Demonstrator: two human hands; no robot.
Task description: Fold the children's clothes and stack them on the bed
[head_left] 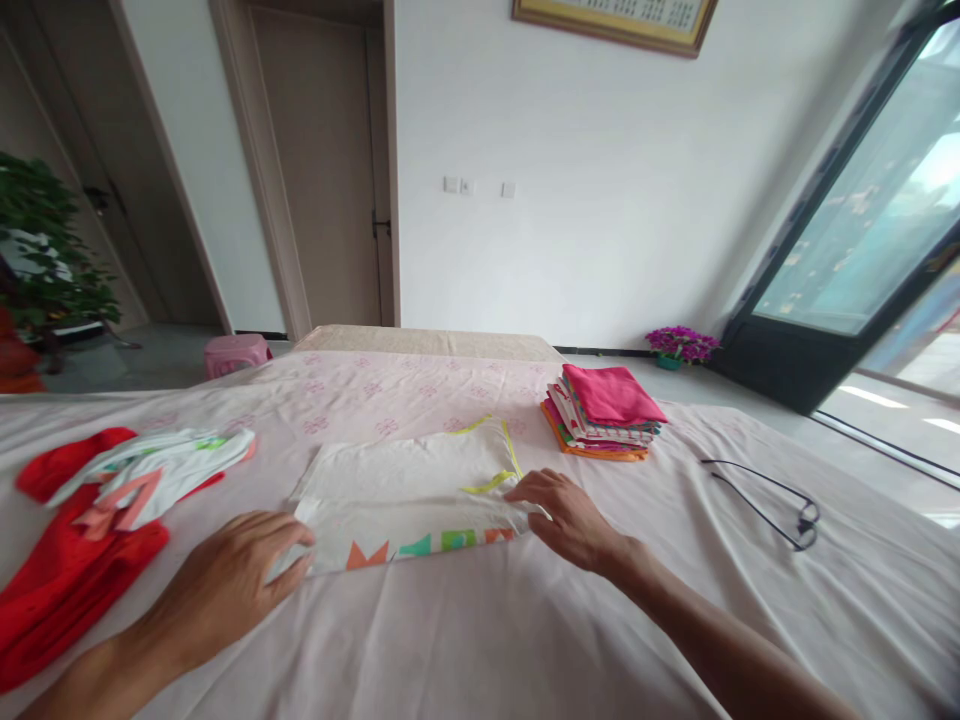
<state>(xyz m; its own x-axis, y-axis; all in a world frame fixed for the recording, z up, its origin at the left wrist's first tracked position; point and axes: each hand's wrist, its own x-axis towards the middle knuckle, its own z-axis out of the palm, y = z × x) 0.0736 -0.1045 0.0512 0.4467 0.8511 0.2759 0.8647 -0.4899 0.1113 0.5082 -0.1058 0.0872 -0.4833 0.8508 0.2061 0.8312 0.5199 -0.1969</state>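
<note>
Two half-curled hands (225,565) (566,515) touch the shirt (405,480) sides, grip unclear; light, limp cloth, probably best held by corners.

The sheet (465,650) runs out of view at its near and left edges — a red garment (82,570) is cropped at the left. How the left hand (232,570) meets the white shirt (405,490) seems too unclear to call. Past the far edge, a framed picture (615,18) lacks its top — writing too small to read.
</note>
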